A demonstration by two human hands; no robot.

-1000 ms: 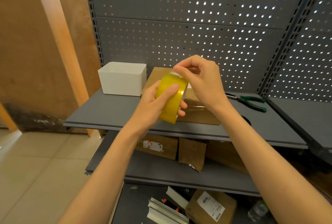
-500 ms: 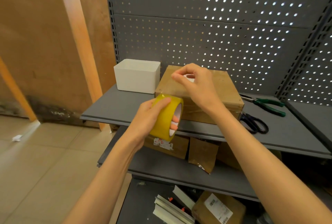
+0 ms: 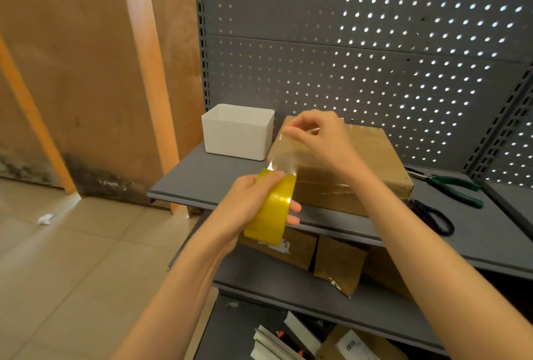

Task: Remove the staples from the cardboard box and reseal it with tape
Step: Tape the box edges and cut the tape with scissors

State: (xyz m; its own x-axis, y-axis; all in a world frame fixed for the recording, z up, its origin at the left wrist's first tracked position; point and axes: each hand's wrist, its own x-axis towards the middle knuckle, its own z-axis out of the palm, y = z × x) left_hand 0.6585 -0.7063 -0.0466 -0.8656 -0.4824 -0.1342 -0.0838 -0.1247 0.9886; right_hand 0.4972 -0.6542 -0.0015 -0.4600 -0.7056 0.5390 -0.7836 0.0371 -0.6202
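Head view, looking down at a grey metal shelf (image 3: 202,183) backed by a perforated panel. A closed cardboard box (image 3: 363,157) lies flat on the shelf, its long axis running from near left to far right, one corner pointing toward the viewer. Its top looks glossy, possibly already covered with clear film, though glare makes this hard to confirm.

The left hand (image 3: 248,201) wraps around a yellow tape roll (image 3: 272,212), held just in front of the box's near left edge, with the roll's open core facing right and fingertips poking through it. The right hand (image 3: 323,140) hovers over the box's left end, thumb and forefinger pinching the free end of a clear tape strip (image 3: 284,155), which stretches up and away from the roll toward the box top.

A white plastic bin (image 3: 238,133) stands just left of the box. Green-handled pliers (image 3: 452,186) and black scissors (image 3: 432,215) lie on the shelf to the right of the box.

On the lower shelves sit more brown boxes; one (image 3: 354,342) at the bottom carries a white label, its print too small to read.
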